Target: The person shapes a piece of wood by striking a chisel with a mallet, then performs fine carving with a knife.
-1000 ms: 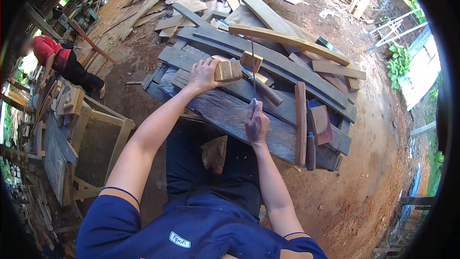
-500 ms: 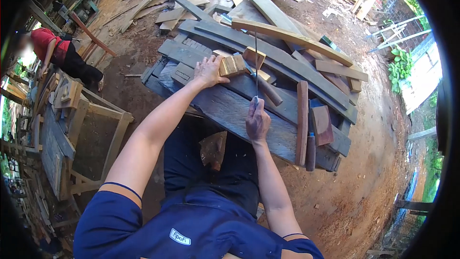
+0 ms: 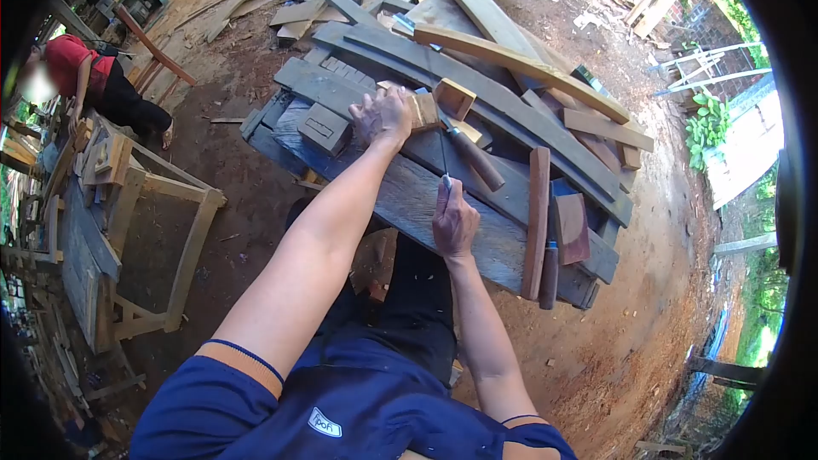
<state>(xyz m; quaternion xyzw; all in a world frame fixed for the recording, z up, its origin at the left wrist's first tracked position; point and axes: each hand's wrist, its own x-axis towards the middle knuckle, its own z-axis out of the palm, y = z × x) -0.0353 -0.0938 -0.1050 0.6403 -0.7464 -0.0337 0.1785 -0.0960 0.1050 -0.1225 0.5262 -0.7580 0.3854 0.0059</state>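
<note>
My left hand [image 3: 381, 117] is closed over a small light-brown wood block [image 3: 424, 112], pressing it onto the grey plank bench [image 3: 400, 196]. My right hand [image 3: 456, 223] is closed around the near end of a long, thin, dark file-like tool [image 3: 444, 156]. Its shaft points away from me, running up beside the block; its exact kind is hard to make out. Just right of the shaft lies a wooden-handled tool [image 3: 479, 162] with a metal end. A yellowish hollowed wood piece [image 3: 454, 98] rests behind the block. Left of my left hand sits a dark squared block [image 3: 325, 129].
On the bench's right lie a reddish wood bar [image 3: 535, 221], a dark-handled tool [image 3: 550, 273] and a curved brown piece [image 3: 572, 227]. Long boards [image 3: 520, 72] pile across the back. At left stand a wooden frame [image 3: 192, 247] and a person in red [image 3: 81, 68].
My left hand has shifted right, further over the block, uncovering the dark squared block. My right hand and the thin tool have moved slightly nearer to me and left. The view has shifted slightly.
</note>
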